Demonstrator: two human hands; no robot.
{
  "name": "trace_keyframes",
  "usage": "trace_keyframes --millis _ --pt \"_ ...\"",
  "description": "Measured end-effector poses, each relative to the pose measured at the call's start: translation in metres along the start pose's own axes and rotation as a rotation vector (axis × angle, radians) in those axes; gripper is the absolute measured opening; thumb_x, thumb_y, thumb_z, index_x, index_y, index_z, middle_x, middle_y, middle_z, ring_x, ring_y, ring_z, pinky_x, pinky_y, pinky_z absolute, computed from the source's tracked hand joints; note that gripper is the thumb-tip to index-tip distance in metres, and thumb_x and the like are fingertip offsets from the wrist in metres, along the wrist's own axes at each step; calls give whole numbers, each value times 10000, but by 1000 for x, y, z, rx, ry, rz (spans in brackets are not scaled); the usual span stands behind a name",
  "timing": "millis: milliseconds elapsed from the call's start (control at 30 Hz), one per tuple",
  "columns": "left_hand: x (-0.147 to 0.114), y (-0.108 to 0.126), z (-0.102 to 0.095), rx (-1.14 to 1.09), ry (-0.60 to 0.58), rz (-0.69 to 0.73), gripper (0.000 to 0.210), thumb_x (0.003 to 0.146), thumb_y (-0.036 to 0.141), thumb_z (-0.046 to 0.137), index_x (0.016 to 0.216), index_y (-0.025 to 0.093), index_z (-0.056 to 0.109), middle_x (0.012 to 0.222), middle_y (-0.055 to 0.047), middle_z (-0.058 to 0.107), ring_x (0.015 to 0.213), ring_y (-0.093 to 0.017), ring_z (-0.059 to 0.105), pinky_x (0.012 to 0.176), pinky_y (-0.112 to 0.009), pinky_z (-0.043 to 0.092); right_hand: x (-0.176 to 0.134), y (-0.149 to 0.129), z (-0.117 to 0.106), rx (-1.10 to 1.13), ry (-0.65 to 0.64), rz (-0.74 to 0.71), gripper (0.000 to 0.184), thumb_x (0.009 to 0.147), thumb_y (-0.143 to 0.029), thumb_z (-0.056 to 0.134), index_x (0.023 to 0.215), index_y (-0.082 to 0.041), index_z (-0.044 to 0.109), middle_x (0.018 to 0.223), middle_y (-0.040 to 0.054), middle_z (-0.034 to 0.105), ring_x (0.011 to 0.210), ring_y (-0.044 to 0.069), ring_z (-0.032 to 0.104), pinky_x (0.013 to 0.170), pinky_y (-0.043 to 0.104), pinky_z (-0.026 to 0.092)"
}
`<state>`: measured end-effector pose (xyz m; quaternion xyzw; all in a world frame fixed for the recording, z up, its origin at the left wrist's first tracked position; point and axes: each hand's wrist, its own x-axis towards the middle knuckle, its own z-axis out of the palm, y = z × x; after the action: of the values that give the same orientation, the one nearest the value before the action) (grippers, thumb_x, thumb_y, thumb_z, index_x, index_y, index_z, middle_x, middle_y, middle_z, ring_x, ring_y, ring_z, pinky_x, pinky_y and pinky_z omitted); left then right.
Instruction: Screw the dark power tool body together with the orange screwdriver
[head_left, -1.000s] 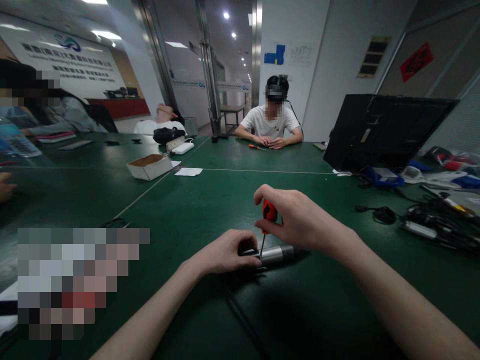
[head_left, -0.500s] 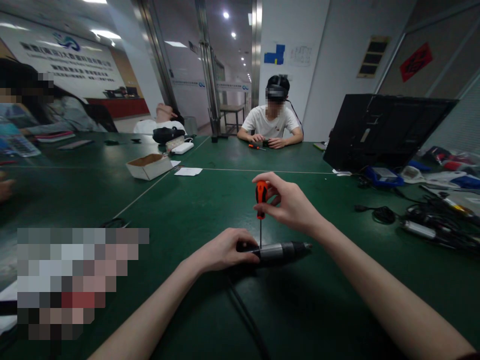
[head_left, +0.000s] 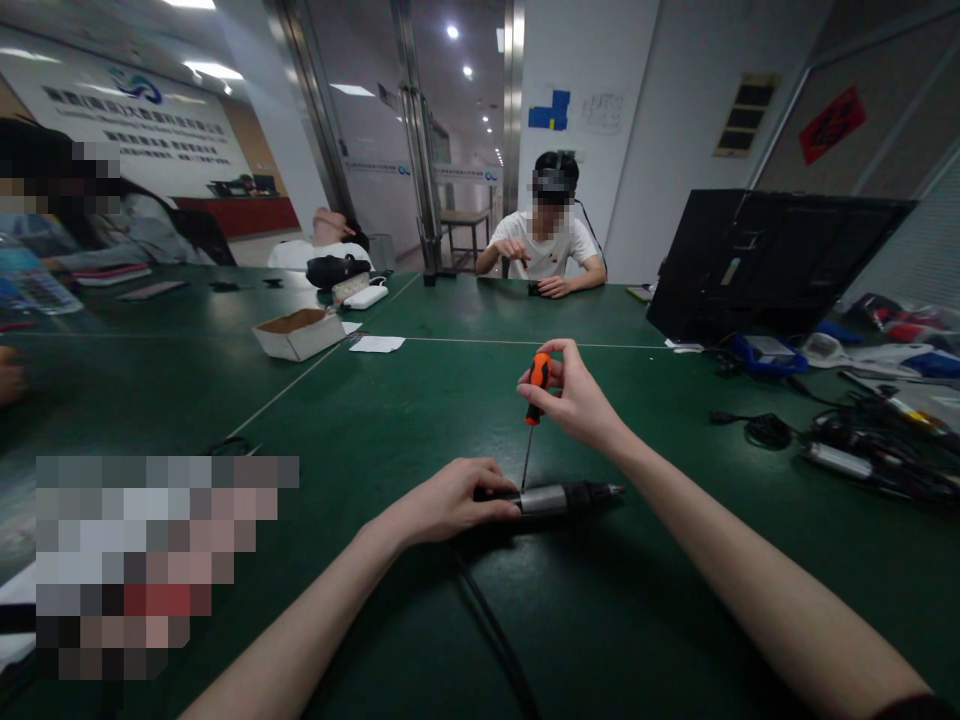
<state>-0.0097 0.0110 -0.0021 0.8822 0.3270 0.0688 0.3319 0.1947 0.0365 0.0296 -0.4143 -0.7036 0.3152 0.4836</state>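
My left hand [head_left: 459, 500] is wrapped round the rear part of a black and silver corded power tool [head_left: 547, 499], which lies on its side on the green table [head_left: 360, 420]. In my right hand [head_left: 576, 388] is an orange and black screwdriver [head_left: 539, 372], gripped by its handle between thumb and fingers. Its shaft slants down to the left, and the tip meets the tool's body close to my left fingertips. From under the left hand a black cord [head_left: 491, 620] runs toward the table's front edge. The exact spot under the tip is too small to make out.
An open cardboard box [head_left: 298, 335] and a white paper [head_left: 377, 344] lie beyond my left hand. On the right stand a black monitor [head_left: 772, 260] and a heap of cables and tools [head_left: 885, 445]. A person [head_left: 546, 230] sits across the table; others sit at left.
The screwdriver has gone from upright to leaning, its handle shifted slightly right and its tip staying at the tool. My left hand stays put. The person opposite has raised a hand.
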Motion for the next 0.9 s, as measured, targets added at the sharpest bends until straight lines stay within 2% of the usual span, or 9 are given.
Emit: trace_keyframes --millis 100,200,400,500,667,800,900 --pt "0 1 -1 -1 -5 -8 307 870 423 571 1060 225 709 944 -38 611 828 -194 576 703 -249 393 1 0 -1 59 -47 13 420 774 -316 592 1122 -214 379 968 21 557 757 133 593 642 289 519" --pt "0 3 -1 7 -11 -4 309 874 428 566 1044 216 714 936 -40 613 828 -194 576 706 -248 395 2 -2 -1 123 -120 20 421 801 -278 539 1190 -211 391 903 11 560 728 135 591 598 278 523" --pt "-1 4 -2 25 -10 -12 315 878 437 557 1043 216 710 934 -39 612 831 -192 570 703 -243 398 2 -8 1 199 -203 28 396 836 -202 458 1212 -210 333 964 42 588 797 135 618 709 320 543" --pt "-1 3 -2 15 -10 -11 321 876 444 555 1038 215 711 932 -37 610 828 -190 569 699 -242 398 0 -9 1 190 -197 16 417 825 -229 504 1202 -212 328 987 41 570 800 131 618 742 334 540" --pt "-1 3 -1 5 -2 -11 323 864 465 560 1013 224 716 920 -28 608 816 -184 567 690 -241 399 -4 -11 2 107 -122 -12 506 738 -318 662 1140 -232 366 935 2 526 759 138 597 675 319 536" --pt "-1 4 -1 0 -4 -16 327 858 458 570 1037 225 714 926 -34 616 825 -191 573 698 -246 405 -5 -18 0 71 -117 -65 384 796 -266 567 1137 -230 396 980 16 517 818 132 601 724 302 522" --pt "-1 4 -1 -4 1 -5 324 859 444 577 1042 215 715 929 -40 622 829 -193 577 700 -247 405 -5 -26 -3 31 -118 -104 351 845 -251 456 1172 -229 332 1044 37 512 844 117 595 770 292 500"
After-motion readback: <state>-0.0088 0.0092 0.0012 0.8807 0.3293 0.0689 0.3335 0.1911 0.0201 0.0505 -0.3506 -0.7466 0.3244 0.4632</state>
